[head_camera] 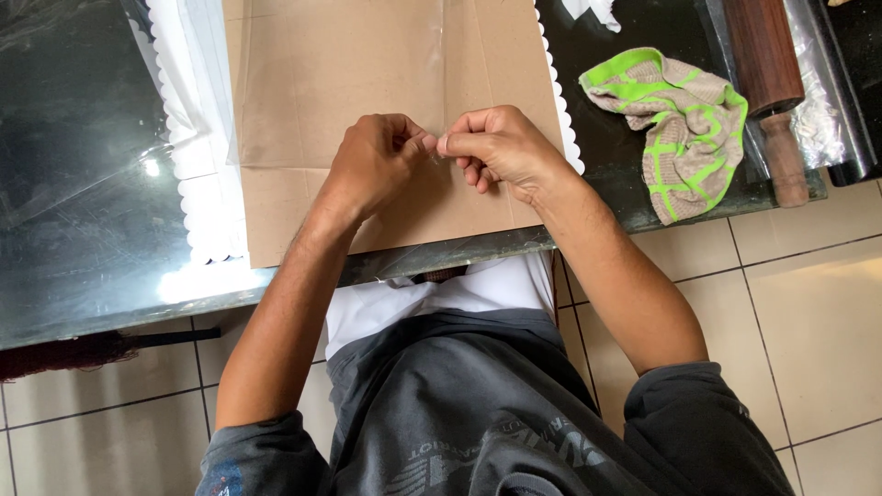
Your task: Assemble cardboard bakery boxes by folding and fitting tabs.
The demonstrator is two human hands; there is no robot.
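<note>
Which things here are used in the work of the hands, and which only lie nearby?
In use: left hand and right hand, pinching something small and clear together over the brown cardboard sheet.

Lying about: green-and-beige cloth, wooden rolling pin, white scalloped strips.

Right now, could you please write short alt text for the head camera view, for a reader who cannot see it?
A person's left hand and right hand meet fingertip to fingertip, pinching something small and clear over a brown cardboard sheet on a dark glass table. A green-and-beige cloth and a wooden rolling pin lie to the right, above a tiled floor.
</note>
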